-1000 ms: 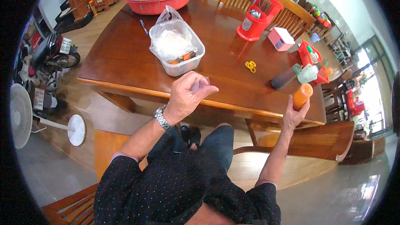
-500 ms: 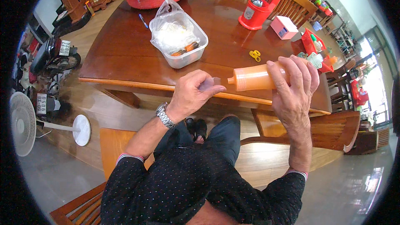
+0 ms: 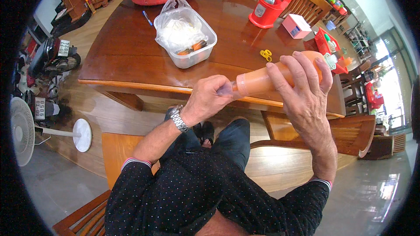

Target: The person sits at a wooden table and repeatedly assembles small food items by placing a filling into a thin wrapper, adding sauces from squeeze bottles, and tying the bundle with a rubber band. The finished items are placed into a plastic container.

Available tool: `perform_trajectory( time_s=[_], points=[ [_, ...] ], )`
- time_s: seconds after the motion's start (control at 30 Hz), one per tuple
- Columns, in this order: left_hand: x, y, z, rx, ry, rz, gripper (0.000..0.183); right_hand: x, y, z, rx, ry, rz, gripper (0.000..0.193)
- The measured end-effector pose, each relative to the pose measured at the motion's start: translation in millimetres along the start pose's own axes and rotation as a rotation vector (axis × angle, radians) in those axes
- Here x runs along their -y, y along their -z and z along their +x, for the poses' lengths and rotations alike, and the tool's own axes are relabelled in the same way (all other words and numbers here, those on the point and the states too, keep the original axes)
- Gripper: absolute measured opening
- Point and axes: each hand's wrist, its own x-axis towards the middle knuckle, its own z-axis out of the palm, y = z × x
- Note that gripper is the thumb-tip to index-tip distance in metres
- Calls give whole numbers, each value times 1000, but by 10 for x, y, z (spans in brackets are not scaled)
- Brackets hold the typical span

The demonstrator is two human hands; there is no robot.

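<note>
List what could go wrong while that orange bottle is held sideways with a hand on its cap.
1. The orange bottle lies sideways over the person's lap; if the left hand frees the cap, the contents may spill on the trousers.
2. The right hand grips it past the table edge, so a slip likely drops it to the floor.

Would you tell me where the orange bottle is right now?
In the head view, the orange bottle lies sideways between both hands, right hand around its body, left hand at its cap.

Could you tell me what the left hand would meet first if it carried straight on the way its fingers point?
The left hand points right, already gripping the clear cap end of the orange bottle; beyond that comes the right hand wrapped around it.
</note>
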Motion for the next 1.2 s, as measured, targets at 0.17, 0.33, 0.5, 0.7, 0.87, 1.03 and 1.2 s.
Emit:
perform_trajectory(
  time_s=[0.17, 0.33, 0.5, 0.7, 0.87, 1.03, 1.2],
  points=[
    [22, -49, -13, -4, 3, -4, 34, 1, 39, 62, 30, 42, -6, 47],
    [40, -63, -14, -2, 56, 4, 38, 4, 52, 118, 21, 85, 8, 46],
    [33, -70, -11, -9, 57, -9, 40, -21, 57, 153, 25, 100, 24, 44],
    [92, -116, -20, -7, 72, -75, 35, -46, 65, 192, 16, 115, 21, 42],
    [155, -171, -24, -8, 111, -174, 30, -34, 98, 216, 79, 72, 40, 46],
    [163, -131, -34, 29, 135, -85, 31, -38, 106, 241, 101, 60, 56, 43],
    [138, -174, -8, -64, 97, -176, 40, -37, 46, 255, 69, 63, 72, 43]
  ],
)
